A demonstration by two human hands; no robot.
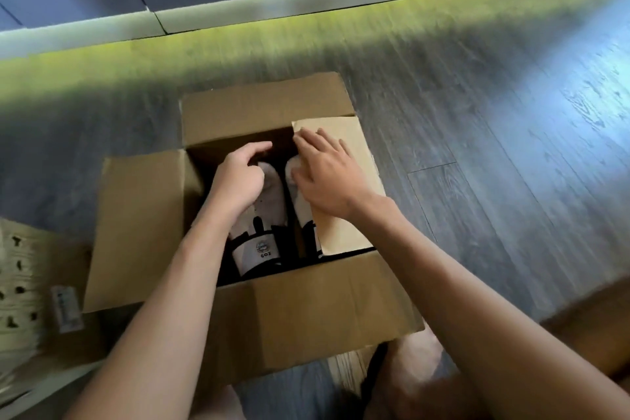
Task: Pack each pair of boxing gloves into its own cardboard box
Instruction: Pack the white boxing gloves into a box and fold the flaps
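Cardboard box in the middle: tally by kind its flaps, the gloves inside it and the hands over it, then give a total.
White and black padded boxing gloves: 2
Brown cardboard flaps: 4
Bare hands, left hand and right hand: 2
Total: 8

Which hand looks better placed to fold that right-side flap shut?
Probably the right. The right hand lies flat on the right flap, while the left hand curls over a glove inside the box.
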